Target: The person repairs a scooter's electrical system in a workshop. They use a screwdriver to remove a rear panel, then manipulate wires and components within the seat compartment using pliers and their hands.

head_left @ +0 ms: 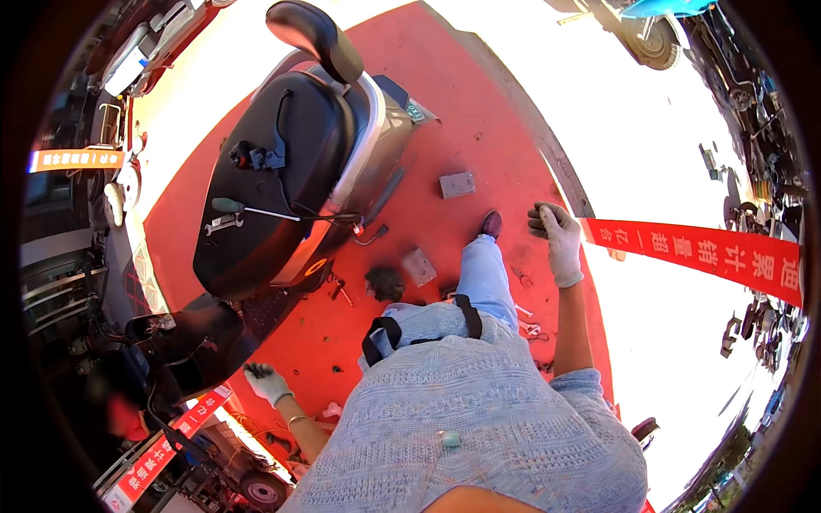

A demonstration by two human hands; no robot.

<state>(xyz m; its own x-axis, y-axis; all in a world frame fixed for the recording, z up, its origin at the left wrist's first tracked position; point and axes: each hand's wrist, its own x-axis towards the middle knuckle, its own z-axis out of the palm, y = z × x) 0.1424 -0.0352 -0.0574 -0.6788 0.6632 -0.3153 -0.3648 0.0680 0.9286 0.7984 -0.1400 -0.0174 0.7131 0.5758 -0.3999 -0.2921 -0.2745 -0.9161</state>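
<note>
The scooter (312,158) stands ahead of the loosely spread left hand (268,384); the right hand (562,245), fingers half-curled, hangs well apart.

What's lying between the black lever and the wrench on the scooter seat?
In the head view, a green-handled screwdriver lies between the black lever and the wrench.

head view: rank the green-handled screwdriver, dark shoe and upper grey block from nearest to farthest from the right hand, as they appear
From the right hand:
1. dark shoe, just left
2. upper grey block, farther left, on the red floor
3. green-handled screwdriver, far left, on the black seat
</note>
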